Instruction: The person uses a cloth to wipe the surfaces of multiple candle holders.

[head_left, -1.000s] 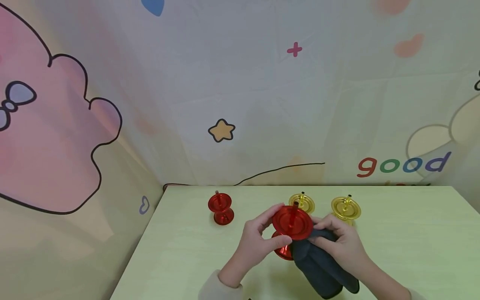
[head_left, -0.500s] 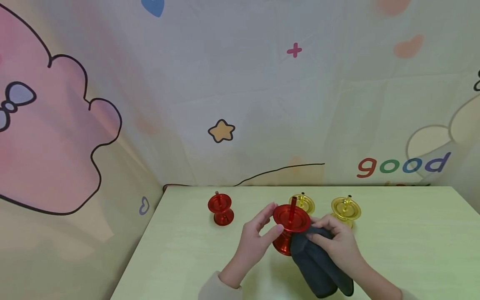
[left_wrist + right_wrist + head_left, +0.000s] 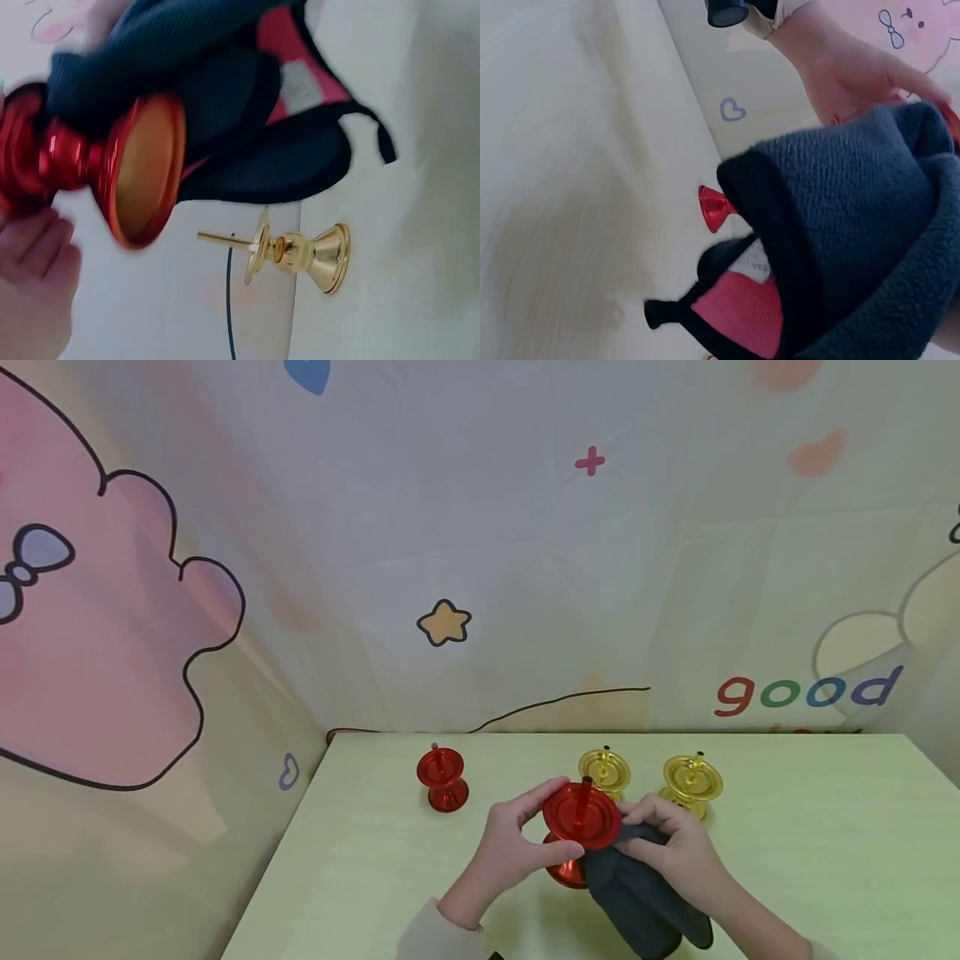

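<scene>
My left hand (image 3: 506, 847) holds a shiny red candle holder (image 3: 581, 817) by the rim of its upper dish, thumb at the front and fingers behind. The holder is raised off the table and tilted, its spike pointing up. In my right hand (image 3: 678, 847) is a folded dark blue-grey cloth (image 3: 637, 893), pinched near its top and lying against the holder's right side. The left wrist view shows the holder's flared base (image 3: 146, 172) beside the cloth (image 3: 277, 161). A pink underside and a white label show on the cloth in the right wrist view. Some right fingertips are hidden.
A second red candle holder (image 3: 442, 777) stands at the table's back left. Two gold candle holders, one behind my hands (image 3: 604, 768) and one farther right (image 3: 692, 781), stand near the back edge. A printed curtain (image 3: 510, 568) hangs behind the pale table (image 3: 360, 877).
The held candle holder came more upright half a second ago and has now tipped back towards the head camera. The cloth and my right hand shifted slightly along with it.
</scene>
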`<state>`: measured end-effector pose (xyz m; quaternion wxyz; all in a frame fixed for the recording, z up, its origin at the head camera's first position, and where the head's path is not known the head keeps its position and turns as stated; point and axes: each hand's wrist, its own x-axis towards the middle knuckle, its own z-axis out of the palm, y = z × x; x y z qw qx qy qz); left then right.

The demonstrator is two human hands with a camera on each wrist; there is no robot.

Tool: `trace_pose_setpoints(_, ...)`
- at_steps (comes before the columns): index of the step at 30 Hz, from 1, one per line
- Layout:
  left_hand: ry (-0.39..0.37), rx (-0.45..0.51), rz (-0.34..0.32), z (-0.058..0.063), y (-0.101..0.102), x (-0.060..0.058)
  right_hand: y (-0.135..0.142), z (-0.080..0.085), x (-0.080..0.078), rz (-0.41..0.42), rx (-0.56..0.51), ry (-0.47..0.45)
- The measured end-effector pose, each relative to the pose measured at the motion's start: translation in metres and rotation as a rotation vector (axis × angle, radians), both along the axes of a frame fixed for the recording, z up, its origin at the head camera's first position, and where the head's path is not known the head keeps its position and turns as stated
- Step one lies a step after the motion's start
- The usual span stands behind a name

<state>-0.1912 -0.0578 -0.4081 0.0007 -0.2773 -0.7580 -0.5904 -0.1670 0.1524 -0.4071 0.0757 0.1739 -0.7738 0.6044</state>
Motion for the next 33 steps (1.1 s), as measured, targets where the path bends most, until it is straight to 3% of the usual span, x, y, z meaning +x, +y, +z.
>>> trace_pose_setpoints(3, -0.150, 0.012, -0.146, 0.003, -0.009, -0.004, 0.005, 0.000, -0.002, 0.141, -0.074, -0.011)
trace_pose_setpoints(6, -0.208, -0.002, -0.181, 0.004, -0.012, -0.007, 0.008, 0.000, -0.003, 0.206, -0.121, 0.002)
trace_pose_setpoints(9, -0.183, -0.001, -0.097, 0.005, -0.011, -0.005, 0.007, 0.002, -0.004, 0.173, -0.119, 0.009)
trace_pose_setpoints(14, -0.052, 0.008, 0.092, 0.006, -0.004, 0.005, 0.002, 0.005, -0.004, 0.008, -0.049, -0.033)
trace_pose_setpoints(18, 0.049, -0.021, 0.157, 0.004, 0.004, 0.011, -0.003, 0.005, -0.003, -0.078, -0.019, -0.009)
trace_pose_setpoints(21, 0.050, -0.051, 0.203, 0.003, 0.010, 0.014, -0.007, 0.003, -0.001, -0.130, 0.037, 0.064)
trace_pose_setpoints(24, 0.003, -0.074, 0.254, 0.002, 0.016, 0.015, -0.011, 0.002, 0.001, -0.177, 0.113, 0.126)
trace_pose_setpoints(28, -0.023, -0.054, 0.263, 0.002, 0.018, 0.014, -0.012, 0.003, 0.003, -0.181, 0.153, 0.160)
trace_pose_setpoints(33, 0.002, -0.014, 0.178, 0.002, 0.011, 0.010, -0.008, 0.005, 0.004, -0.119, 0.120, 0.130)
